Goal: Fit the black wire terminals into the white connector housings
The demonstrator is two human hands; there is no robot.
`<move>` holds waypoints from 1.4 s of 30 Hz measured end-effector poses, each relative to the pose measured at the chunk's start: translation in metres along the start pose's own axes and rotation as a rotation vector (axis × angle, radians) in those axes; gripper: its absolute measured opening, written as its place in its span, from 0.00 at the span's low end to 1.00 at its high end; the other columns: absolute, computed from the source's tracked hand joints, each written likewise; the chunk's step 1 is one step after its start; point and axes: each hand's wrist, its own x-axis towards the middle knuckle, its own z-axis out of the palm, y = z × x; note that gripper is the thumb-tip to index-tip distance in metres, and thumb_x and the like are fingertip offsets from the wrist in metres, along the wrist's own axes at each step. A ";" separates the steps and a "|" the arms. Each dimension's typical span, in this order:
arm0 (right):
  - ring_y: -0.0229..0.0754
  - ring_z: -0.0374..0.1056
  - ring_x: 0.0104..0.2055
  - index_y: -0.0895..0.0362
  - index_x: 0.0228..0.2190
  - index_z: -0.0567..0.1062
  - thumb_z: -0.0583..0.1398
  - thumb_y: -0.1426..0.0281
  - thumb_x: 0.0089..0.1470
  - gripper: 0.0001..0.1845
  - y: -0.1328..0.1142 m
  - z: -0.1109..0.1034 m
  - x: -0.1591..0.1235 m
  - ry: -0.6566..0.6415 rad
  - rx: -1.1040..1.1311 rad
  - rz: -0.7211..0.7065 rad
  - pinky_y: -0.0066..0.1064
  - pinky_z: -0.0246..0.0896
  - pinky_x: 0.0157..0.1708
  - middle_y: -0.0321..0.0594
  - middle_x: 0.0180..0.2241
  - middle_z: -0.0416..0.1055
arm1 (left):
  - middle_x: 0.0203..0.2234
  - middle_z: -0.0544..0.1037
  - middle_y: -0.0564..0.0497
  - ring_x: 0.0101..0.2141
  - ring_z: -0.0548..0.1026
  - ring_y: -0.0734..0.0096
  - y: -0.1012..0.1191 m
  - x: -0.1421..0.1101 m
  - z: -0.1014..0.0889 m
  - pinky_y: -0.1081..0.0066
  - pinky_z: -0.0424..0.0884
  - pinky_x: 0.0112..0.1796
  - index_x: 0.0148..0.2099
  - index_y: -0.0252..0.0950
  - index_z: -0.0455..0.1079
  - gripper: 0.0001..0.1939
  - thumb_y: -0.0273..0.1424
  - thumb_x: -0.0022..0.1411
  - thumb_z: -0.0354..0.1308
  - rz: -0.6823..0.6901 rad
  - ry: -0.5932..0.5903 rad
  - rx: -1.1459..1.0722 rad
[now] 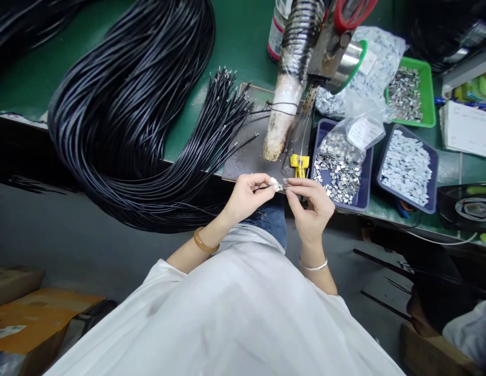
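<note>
My left hand (247, 197) and my right hand (311, 204) meet at the bench edge, fingertips pinched together. Between them sits a small metal piece (281, 184) on the end of a thin black wire (262, 186). The left fingers, one with a white tip cover, pinch the wire end. The right fingers pinch the metal piece. A big bundle of black cables (129, 115) loops over the green bench to the left, its stripped ends (230, 99) fanned toward a dark work plate (246, 151).
A wrapped tool with a yellow clip (299, 164) hangs over the plate. Blue trays hold metal clips (339, 175) and white parts (407, 167); a green tray (413, 94) stands behind. A solder spool (350, 60), a bottle (276, 31) and cardboard boxes (27, 318) are around.
</note>
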 end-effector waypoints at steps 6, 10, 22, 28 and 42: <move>0.42 0.76 0.46 0.49 0.36 0.79 0.63 0.71 0.58 0.05 -0.002 -0.003 0.001 -0.107 -0.086 -0.038 0.40 0.74 0.49 0.38 0.42 0.79 | 0.20 0.67 0.55 0.22 0.59 0.81 -0.007 -0.006 -0.003 0.76 0.54 0.24 0.30 0.32 0.74 0.06 0.31 0.55 0.62 0.064 -0.017 0.215; 0.43 0.74 0.49 0.51 0.36 0.76 0.62 0.71 0.59 0.03 -0.001 -0.008 0.002 -0.229 -0.040 0.030 0.39 0.74 0.49 0.41 0.45 0.77 | 0.20 0.64 0.57 0.21 0.54 0.83 -0.007 -0.009 -0.004 0.76 0.50 0.23 0.30 0.31 0.72 0.06 0.29 0.56 0.60 0.111 -0.089 0.306; 0.43 0.77 0.43 0.51 0.35 0.77 0.64 0.71 0.58 0.02 -0.002 -0.006 -0.007 0.125 0.028 0.051 0.40 0.75 0.43 0.38 0.39 0.79 | 0.24 0.77 0.52 0.25 0.69 0.78 -0.005 -0.010 0.005 0.76 0.64 0.29 0.30 0.32 0.75 0.06 0.30 0.51 0.65 0.013 -0.020 0.013; 0.42 0.77 0.44 0.51 0.35 0.74 0.61 0.69 0.61 0.01 -0.005 -0.001 -0.009 0.082 0.088 0.079 0.37 0.75 0.43 0.39 0.41 0.79 | 0.14 0.57 0.63 0.17 0.50 0.84 -0.001 -0.009 0.001 0.76 0.47 0.20 0.34 0.34 0.70 0.13 0.37 0.54 0.67 -0.029 -0.052 -0.063; 0.37 0.80 0.34 0.55 0.31 0.71 0.65 0.62 0.57 0.11 0.003 0.004 -0.004 -0.017 0.500 0.478 0.30 0.79 0.38 0.36 0.35 0.81 | 0.17 0.59 0.60 0.20 0.54 0.82 -0.008 -0.014 0.004 0.75 0.49 0.24 0.28 0.35 0.67 0.10 0.32 0.54 0.66 0.049 0.022 0.097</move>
